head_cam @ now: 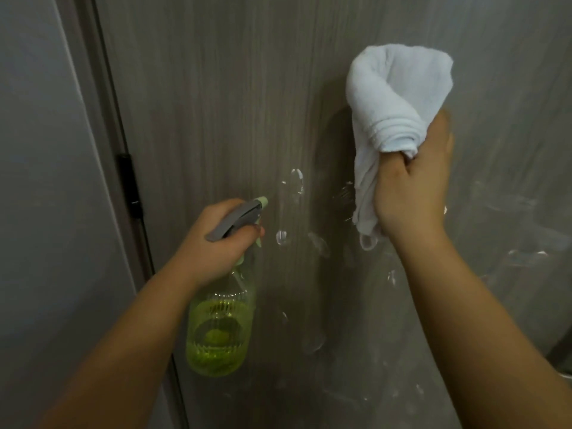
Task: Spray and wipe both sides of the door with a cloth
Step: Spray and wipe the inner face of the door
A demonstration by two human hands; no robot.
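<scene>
A grey wood-grain door (216, 88) fills most of the view. Wet spray streaks and droplets (294, 184) glisten on it between my hands and to the lower right. My left hand (216, 239) grips the neck of a clear spray bottle (221, 332) holding yellow-green liquid; its grey trigger head and pale green nozzle point at the door. My right hand (411, 187) holds a bunched white cloth (396, 100) against the door, the cloth sticking up above my fingers and hanging below them.
The door's hinge side is at the left, with a black hinge (130, 184) on the dark frame (102, 88). A plain grey wall (40, 212) lies left of the frame. A dark curved edge (560, 348) shows at the lower right.
</scene>
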